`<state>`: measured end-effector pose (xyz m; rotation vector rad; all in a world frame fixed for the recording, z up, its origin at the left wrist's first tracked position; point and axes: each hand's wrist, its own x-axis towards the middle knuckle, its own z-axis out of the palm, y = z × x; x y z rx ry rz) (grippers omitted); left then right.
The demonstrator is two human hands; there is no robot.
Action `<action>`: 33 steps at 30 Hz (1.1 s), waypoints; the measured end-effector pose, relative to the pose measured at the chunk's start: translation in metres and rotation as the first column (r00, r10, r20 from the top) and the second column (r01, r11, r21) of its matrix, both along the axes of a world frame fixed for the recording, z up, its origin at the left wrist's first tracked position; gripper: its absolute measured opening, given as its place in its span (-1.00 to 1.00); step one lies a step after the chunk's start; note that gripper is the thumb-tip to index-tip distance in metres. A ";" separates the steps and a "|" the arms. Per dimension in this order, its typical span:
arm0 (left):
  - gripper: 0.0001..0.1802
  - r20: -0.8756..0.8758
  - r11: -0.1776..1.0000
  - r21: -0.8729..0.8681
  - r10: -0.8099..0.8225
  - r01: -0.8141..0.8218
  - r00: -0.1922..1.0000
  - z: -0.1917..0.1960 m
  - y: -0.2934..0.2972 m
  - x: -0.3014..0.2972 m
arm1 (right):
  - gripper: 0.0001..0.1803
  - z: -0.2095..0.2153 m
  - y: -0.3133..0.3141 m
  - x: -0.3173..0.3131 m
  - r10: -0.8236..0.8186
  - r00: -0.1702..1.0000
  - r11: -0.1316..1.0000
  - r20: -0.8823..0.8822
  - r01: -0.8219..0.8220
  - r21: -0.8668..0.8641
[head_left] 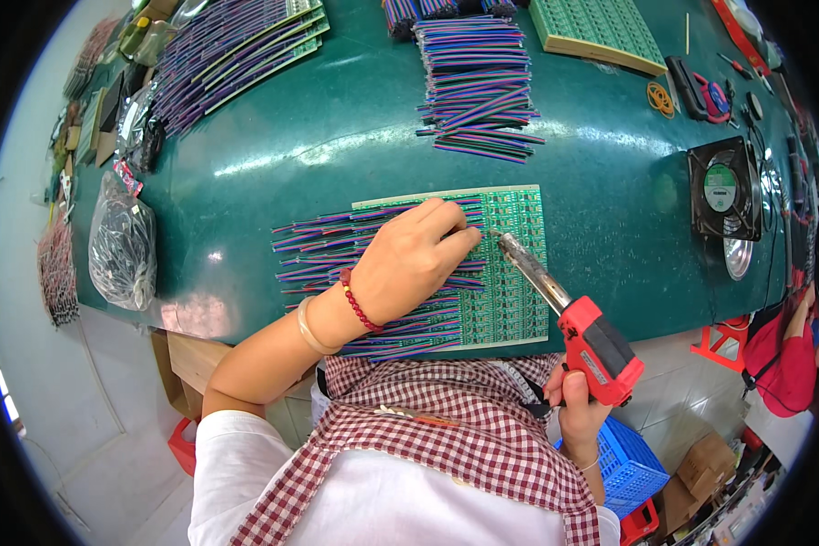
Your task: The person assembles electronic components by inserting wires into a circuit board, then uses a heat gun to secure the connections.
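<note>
Left hand [414, 255] curls, fingertips nearly together, over multicoloured wires [323, 246] on the green circuit-board panel [516, 300]; any pinched wire is hidden. Right hand [581, 409] wraps the handle of a red soldering gun [599, 350], probably hot-tipped. Wires look light and flexible; the panel, flat on the table [610, 209], looks stiff, best held by its edges.

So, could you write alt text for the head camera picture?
A person's right hand holds a red soldering gun, its tip near the left hand, over a green circuit-board panel partly covered by coloured wires, on a green table.
</note>
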<state>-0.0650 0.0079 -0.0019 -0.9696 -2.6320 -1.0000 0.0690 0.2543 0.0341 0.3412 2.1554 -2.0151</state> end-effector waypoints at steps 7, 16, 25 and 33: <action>-0.80 -0.013 1.000 0.014 -0.003 0.004 1.000 -0.001 0.001 0.000 | -0.61 0.003 -0.003 -0.001 -0.015 1.000 1.000 0.002 0.015 -0.019; -0.80 -0.017 1.000 0.010 -0.011 0.011 1.000 -0.001 0.000 0.000 | -0.59 -0.001 0.003 0.004 0.047 0.999 0.998 0.026 -0.048 0.032; -0.81 -0.023 1.000 0.003 -0.007 0.007 1.000 -0.001 0.000 0.001 | -0.59 0.001 -0.003 0.006 -0.012 0.999 1.000 0.041 0.012 -0.002; -0.80 -0.029 1.000 0.010 -0.012 0.012 1.000 -0.003 -0.001 0.001 | -0.53 0.004 -0.004 0.007 -0.041 0.999 0.999 0.019 0.041 0.006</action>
